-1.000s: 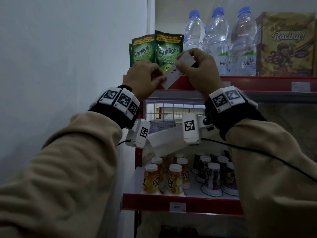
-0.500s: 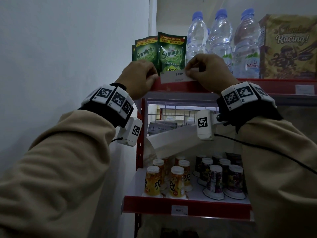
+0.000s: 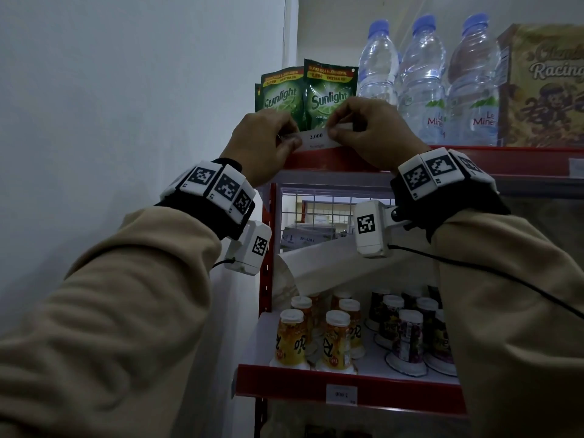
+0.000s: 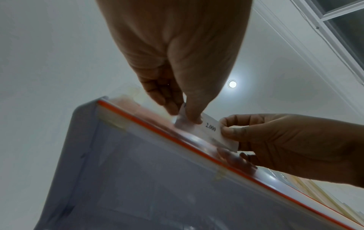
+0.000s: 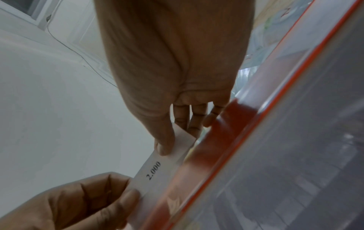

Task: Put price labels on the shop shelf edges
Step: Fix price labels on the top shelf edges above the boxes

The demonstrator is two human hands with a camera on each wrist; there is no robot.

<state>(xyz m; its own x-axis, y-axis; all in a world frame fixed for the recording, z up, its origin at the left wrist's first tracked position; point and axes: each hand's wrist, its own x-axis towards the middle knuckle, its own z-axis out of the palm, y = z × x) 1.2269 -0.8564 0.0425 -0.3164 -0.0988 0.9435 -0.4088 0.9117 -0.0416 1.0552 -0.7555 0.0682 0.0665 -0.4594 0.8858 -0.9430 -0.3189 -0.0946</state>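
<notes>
Head view: white label [image 3: 317, 140], printed "2.000" with a smaller blurred word below, sits level along the top of the red shelf edge [image 3: 319, 160], just in front of the Sunlight pouches [image 3: 328, 96]. Left hand [image 3: 262, 143] pinches its left end, right hand [image 3: 369, 134] pinches its right end. Wall close on the left; bottles [image 3: 423, 86] and a box [image 3: 543, 86] farther right. A lower shelf carries cups [image 3: 336, 341] and another label [image 3: 341, 395].

Left wrist view: thumb and fingers [image 4: 167, 101] nip the label [image 4: 210, 129] against the edge [image 4: 157, 129]; ceiling with a lamp [image 4: 232, 84] above.

Right wrist view: thumb on the label [image 5: 157, 169], fingers [image 5: 194, 121] behind it, red edge [image 5: 222, 140] just right; blurred.
</notes>
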